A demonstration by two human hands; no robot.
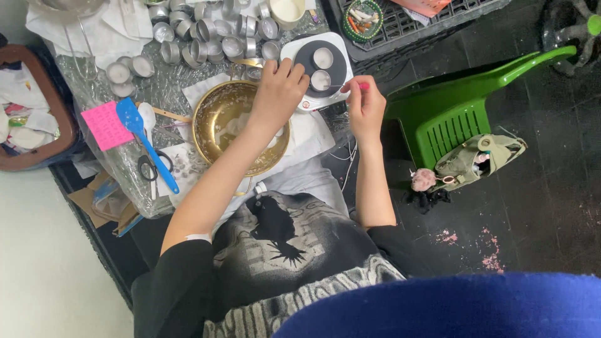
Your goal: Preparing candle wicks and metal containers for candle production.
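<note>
Pinching a thin wick [335, 86], right fingers [359, 87]; left hand [278, 94] beside 2 tealight cups [322, 69].

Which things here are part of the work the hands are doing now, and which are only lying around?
In use:
- left hand at the small hot plate
- right hand pinching a thin wick
- two filled candle cups on the plate
- brass bowl

Lying about:
- blue spatula
- scissors
- pink note
- green plastic chair
- empty metal cups
</note>
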